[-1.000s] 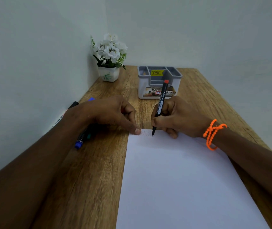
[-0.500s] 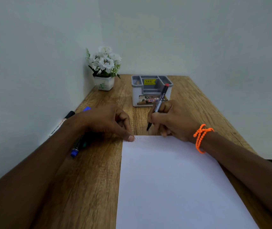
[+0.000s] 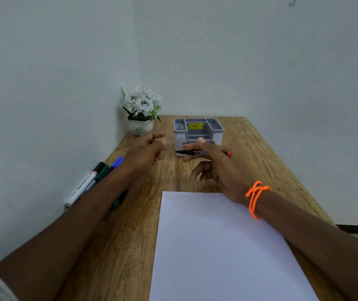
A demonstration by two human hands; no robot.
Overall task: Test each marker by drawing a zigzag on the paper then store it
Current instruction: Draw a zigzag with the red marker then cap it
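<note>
I have the red-capped marker [image 3: 202,152] lying level across the fingers [image 3: 192,146] of my right hand [image 3: 215,168], its tip pointing left and its red end sticking out to the right, held up just in front of the grey desk organizer [image 3: 198,132]. My grip looks loose: thumb and first fingers pinch the barrel while the lower fingers hang curled beneath it. My left hand [image 3: 145,151] is raised off the table [image 3: 130,235], fingers relaxed and spread, holding nothing; motion blur hides any finer detail.

To store this marker well I judge I must tip it upright, tip downward, and lower it into one of the organizer's open compartments, steadying the box with my left hand if it threatens to slide. Since the pinch is light, I should firm it before rotating, or the barrel may roll off my fingers. I cannot tell whether the tip is capped; if bare, it should be capped first.

A second ago my right hand held this marker upright with its tip on the top edge of the paper [image 3: 217,246], and my left forefinger pinned the paper's corner. Now both hands have lifted and gone forward, the marker has swung flat, and a faint zigzag [image 3: 173,196] shows at the sheet's top left. The other markers [image 3: 95,179] lie along the wall on my left, as before, now uncovered by my left hand.
</note>
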